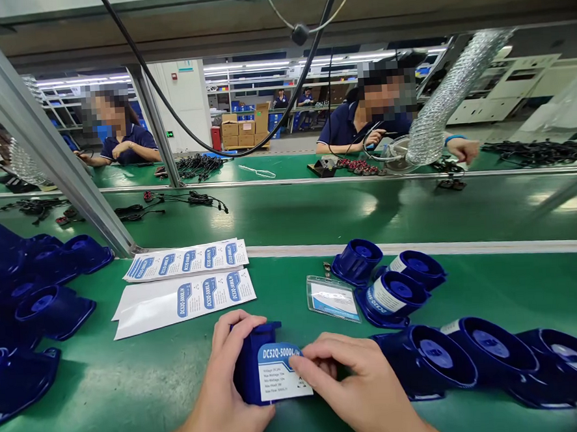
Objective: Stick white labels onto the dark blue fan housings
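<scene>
My left hand (235,382) is wrapped round a dark blue plastic pump housing (246,368), held low over the bench with its flange at the top. A blue and white label (281,380) printed "DC52Q-5000L/H" lies against the side facing me. Thumb and fingertips of my right hand (350,378) pinch the label's right edge. How much of the label sticks to the curved wall I cannot tell. Beyond my left hand lie label sheets (148,316), the nearer one with three labels at its right end. Labelled housings (393,292) stand right of centre.
More blue housings (54,308) crowd the left side, and others (434,357) line the right. An ID badge in a clear sleeve (333,299) lies ahead. A metal post (59,139) rises at left. Two co-workers (130,144) sit across the bench among cables (202,166).
</scene>
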